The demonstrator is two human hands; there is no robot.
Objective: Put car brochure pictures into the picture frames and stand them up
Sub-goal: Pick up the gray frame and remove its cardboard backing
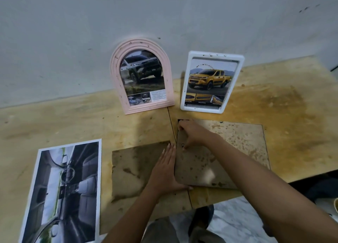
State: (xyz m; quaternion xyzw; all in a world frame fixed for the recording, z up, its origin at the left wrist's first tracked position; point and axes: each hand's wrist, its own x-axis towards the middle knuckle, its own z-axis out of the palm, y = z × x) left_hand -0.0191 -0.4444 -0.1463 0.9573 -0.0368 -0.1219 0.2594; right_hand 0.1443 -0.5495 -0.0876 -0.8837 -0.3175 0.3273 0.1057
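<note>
At 8 o'clock on the wooden table [292, 105], a car-interior brochure picture [62, 191] lies flat and unframed, its long axis running from 6 towards 12. Just to its right, a loose brown board [131, 169] lies flat.

At 11 o'clock, a pink arched frame [115, 69] stands against the wall with a dark truck picture [142, 74] in it.

The left hand [164, 171] is laid flat across the gap between the brown board and the face-down frame [237, 147]. Its fingers are straight and point to 12, and its thumb is stretched along the frame's near edge. Nothing is grasped by it, so it is judged to be bracing the frame.

The right hand [193, 135] is reached across to the frame's far-left corner at 12 o'clock. Its fingers are curled on the left edge of the speckled backing. Whether a catch or the backing itself is pinched cannot be told.

The frame is judged not yet loaded, and the step in hand appears to be freeing its backing. The coming move turns on the interior picture lying well apart at 9 o'clock from both hands, with the left hand nearer.

At 1 o'clock, a white rectangular frame [201, 109] stands upright and holds a yellow pickup picture [210, 80].
</note>
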